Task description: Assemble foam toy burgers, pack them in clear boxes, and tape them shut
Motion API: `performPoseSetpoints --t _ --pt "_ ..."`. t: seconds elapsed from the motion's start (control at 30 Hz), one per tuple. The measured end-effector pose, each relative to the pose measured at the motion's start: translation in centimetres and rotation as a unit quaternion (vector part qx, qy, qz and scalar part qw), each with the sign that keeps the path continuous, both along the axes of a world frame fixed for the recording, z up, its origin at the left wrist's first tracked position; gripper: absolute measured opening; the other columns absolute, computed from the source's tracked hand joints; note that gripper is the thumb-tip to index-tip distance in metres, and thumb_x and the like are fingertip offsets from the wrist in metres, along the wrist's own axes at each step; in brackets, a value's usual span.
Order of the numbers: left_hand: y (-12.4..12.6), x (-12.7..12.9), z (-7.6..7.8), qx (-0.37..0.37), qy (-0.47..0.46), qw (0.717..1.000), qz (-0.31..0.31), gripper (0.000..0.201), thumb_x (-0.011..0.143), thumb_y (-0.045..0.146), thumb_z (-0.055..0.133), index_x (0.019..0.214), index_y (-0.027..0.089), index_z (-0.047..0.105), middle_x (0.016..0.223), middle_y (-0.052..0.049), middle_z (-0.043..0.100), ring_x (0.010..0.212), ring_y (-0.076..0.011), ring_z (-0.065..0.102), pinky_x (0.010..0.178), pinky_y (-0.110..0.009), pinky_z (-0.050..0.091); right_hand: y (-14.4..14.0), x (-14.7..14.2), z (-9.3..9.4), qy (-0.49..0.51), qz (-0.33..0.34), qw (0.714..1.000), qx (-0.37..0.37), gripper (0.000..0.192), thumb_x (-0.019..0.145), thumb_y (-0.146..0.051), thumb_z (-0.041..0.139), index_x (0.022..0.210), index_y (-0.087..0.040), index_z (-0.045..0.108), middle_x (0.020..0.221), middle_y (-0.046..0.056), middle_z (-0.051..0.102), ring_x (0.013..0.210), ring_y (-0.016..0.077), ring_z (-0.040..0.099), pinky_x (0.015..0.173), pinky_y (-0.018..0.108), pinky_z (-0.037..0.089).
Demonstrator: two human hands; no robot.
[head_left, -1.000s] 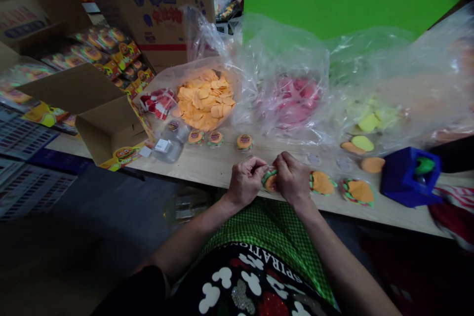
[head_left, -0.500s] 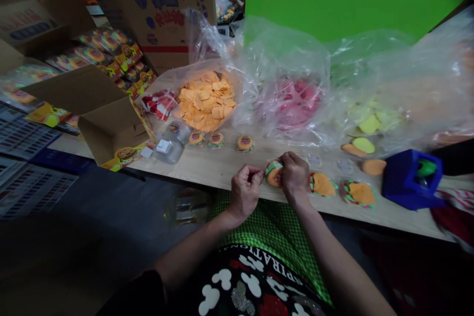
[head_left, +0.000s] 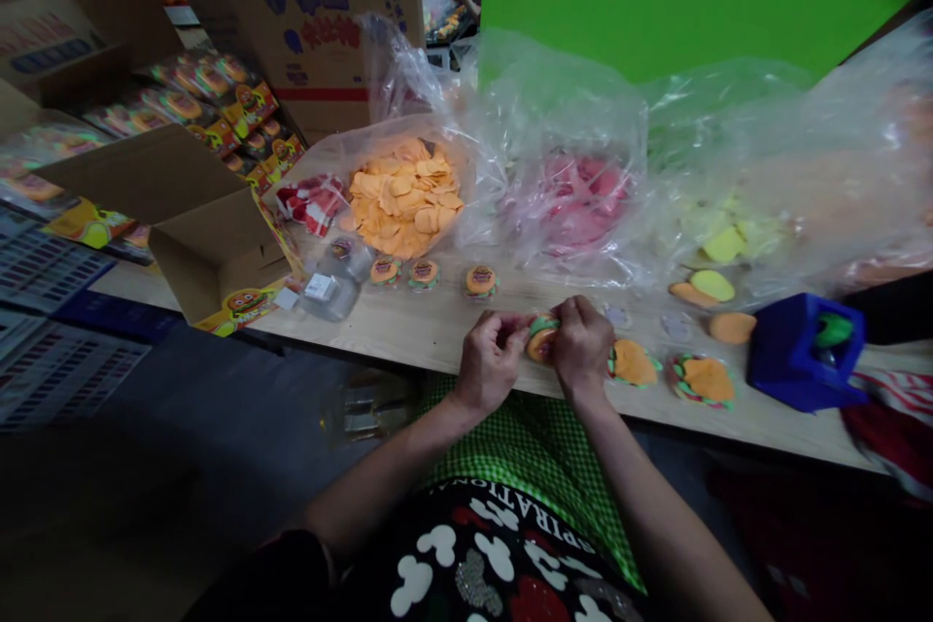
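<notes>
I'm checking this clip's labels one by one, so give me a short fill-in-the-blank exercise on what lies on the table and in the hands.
1. The toy burger is held between ____ hands.
2. The open bag behind the three small burgers holds chips coloured ____.
3. The box at the table's right end is coloured ____.
4. To the right of the right hand lie ____ more unfinished burgers.

Missing words: both; orange; blue; two
</notes>
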State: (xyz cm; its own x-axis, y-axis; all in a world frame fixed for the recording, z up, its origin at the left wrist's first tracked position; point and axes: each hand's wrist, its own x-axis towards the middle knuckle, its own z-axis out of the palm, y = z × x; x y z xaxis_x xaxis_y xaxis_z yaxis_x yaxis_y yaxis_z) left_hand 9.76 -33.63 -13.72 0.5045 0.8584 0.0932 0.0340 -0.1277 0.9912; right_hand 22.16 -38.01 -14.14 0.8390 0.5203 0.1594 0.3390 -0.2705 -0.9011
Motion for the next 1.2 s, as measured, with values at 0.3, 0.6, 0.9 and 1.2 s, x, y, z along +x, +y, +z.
performPoseSetpoints --t 0.3,0.6,0.9,1.2 --pt "0.6 0.4 0.0 0.043 0.027 0.998 0.021 0.015 0.090 0.027 0.059 0.079 0.017 0.063 0.072 -0.001 0.064 0.068 -0.0134 0.058 0.069 -0.025 0.045 -0.6 -1.4 -0.2 -0.088 0.039 0.994 -0.051 0.031 0.090 -0.039 0.038 0.065 -0.024 0.048 0.061 0.004 0.060 0.055 0.0177 0.051 0.057 0.029 0.030" --pt "1.3 0.2 0.2 -0.083 -0.009 0.994 -0.075 0.024 0.083 0.037 0.069 0.081 0.014 0.066 0.072 -0.001 0.063 0.066 -0.0115 0.056 0.065 -0.023 0.046 -1.6 0.0 -0.1 -0.045 0.083 0.994 -0.060 0.032 0.087 -0.044 0.041 0.064 -0.024 0.049 0.059 0.003 0.060 0.055 0.0183 0.051 0.057 0.030 0.032" --pt "-1.0 1.8 1.0 -0.205 -0.027 0.945 -0.252 0.063 0.068 0.026 0.087 0.124 0.020 0.059 0.109 -0.005 0.070 0.093 -0.0153 0.067 0.084 -0.026 0.054 -4.0 3.3 2.5 0.002 0.126 0.985 -0.114 0.026 0.087 -0.032 0.045 0.062 -0.024 0.049 0.059 0.001 0.055 0.060 0.0190 0.051 0.059 0.030 0.036" --pt "-0.5 3.0 2.6 -0.309 -0.028 0.940 -0.143 0.063 0.059 0.031 0.091 0.112 0.017 0.060 0.105 -0.004 0.069 0.085 -0.0162 0.066 0.060 -0.021 0.054 -16.6 18.9 2.9 0.074 -0.268 0.944 -0.180 0.020 0.063 -0.010 0.060 0.079 -0.016 0.069 0.080 0.011 0.070 0.079 0.0266 0.066 0.063 0.031 0.044"
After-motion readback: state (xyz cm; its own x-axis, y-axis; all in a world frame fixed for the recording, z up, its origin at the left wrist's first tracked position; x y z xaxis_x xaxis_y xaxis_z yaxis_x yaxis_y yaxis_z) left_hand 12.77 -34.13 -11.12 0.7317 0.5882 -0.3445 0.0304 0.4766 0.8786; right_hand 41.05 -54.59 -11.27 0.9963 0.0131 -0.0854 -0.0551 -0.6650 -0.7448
